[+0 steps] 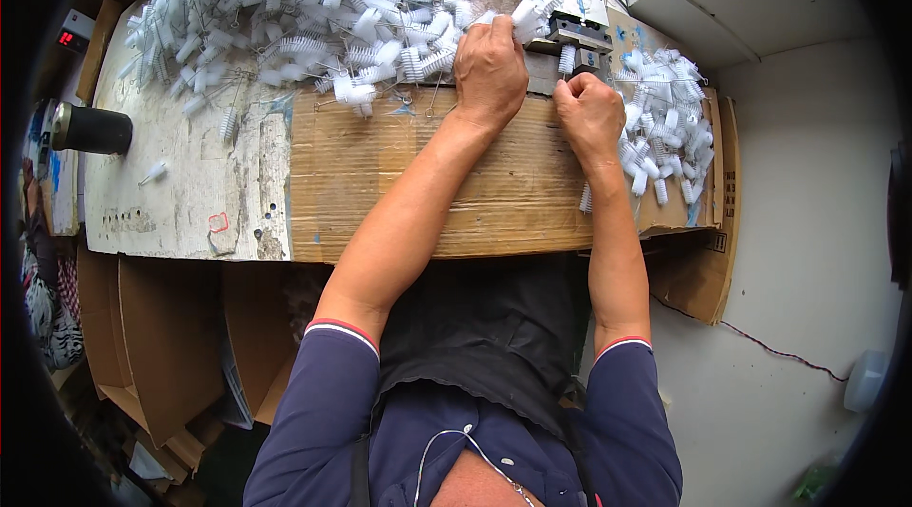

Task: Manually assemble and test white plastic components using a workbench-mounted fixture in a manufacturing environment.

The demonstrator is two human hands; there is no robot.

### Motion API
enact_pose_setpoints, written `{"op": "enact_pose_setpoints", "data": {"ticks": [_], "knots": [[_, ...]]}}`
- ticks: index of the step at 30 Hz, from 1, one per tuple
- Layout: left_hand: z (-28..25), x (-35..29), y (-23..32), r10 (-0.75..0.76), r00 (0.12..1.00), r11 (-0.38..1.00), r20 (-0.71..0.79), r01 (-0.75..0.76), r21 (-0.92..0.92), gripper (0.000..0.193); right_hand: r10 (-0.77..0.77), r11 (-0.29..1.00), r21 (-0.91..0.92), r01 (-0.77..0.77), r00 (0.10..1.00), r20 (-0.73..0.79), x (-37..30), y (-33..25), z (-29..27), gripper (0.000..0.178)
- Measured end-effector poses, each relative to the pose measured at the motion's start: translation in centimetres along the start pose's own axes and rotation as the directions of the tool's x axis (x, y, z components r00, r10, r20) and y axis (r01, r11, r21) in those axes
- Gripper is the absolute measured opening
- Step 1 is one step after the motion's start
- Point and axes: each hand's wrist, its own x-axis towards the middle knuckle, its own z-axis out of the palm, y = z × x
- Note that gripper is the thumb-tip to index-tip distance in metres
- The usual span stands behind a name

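Small white bristle brushes with twisted wire stems lie in a large heap (285, 3) at the far left and middle of the bench. My left hand (491, 70) is closed around a few white brushes (530, 17), whose bristles stick out past the fingertips toward a metal fixture (581, 27). Just right of it, my right hand (590, 113) pinches the lower end of a single brush (567, 60). That brush stands upright against the front of the fixture. Its wire stem is mostly hidden by the fingers.
A smaller pile of brushes (665, 117) sits beyond my right wrist, next to a cardboard edge (727, 212). Cardboard (380, 174) covers the bench's middle. At left are a black cylindrical container (92, 129) and a lone brush (153, 172). Cardboard boxes (157, 345) stand below.
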Motion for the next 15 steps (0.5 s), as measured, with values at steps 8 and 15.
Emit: {"op": "enact_pose_setpoints", "data": {"ticks": [8, 15], "knots": [[0.04, 0.00, -0.15, -0.005, 1.000, 1.000, -0.017, 0.005, -0.016, 0.011, 0.033, 0.997, 0.064, -0.034, 0.999, 0.015, 0.04, 0.09, 0.11, 0.023], [0.09, -0.03, -0.02, 0.009, 1.000, 1.000, -0.008, -0.009, -0.013, 0.008, 0.036, 0.997, 0.071, -0.037, 0.999, 0.018, -0.08, -0.10, -0.04, 0.027]]}}
